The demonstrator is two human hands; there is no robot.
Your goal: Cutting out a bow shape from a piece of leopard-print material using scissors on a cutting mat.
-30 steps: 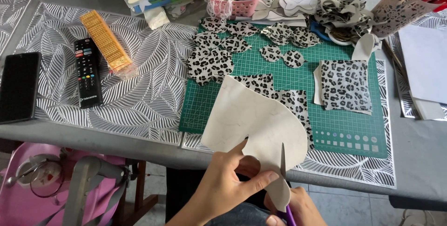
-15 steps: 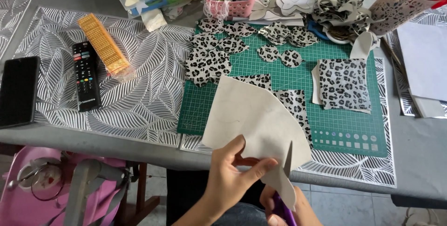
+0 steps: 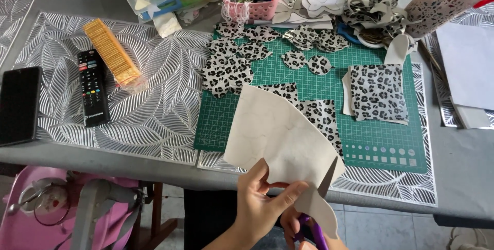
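At the near edge of the desk [image 3: 453, 178], past its grey rim, your left hand [image 3: 265, 198] is closed in a pinch on a sheet of faux leather [image 3: 280, 136]: pale, smooth beige backing up, leopard print showing where it curls over the cutting mat [image 3: 381, 142]. Thumb and fingers grip the sheet's lower edge; its upper part rests on the mat, its lower part overhangs the desk edge.

Your right hand [image 3: 303, 229], mostly out of view at the bottom, is curled around the purple handles of scissors [image 3: 321, 206]. The slim metal blades point up into the sheet, slightly parted, beside a rounded lobe already cut free along one side.

Cutting mat: green, gridded, lying on silver leaf-embossed placemats [image 3: 149, 116].

On the mat, toward the far edge: small rounded leopard-print cut pieces [image 3: 231, 64], overlapping. Toward the right: a square stack of leopard-print sheets [image 3: 378, 93].

Far edge of the desk: a pink perforated plastic basket [image 3: 249, 3], a heap of curled print offcuts [image 3: 370, 8].

Left part of the desk: a black remote control [image 3: 92, 88], a long gold glitter block [image 3: 110, 52], a black phone [image 3: 19, 103] at the left edge.
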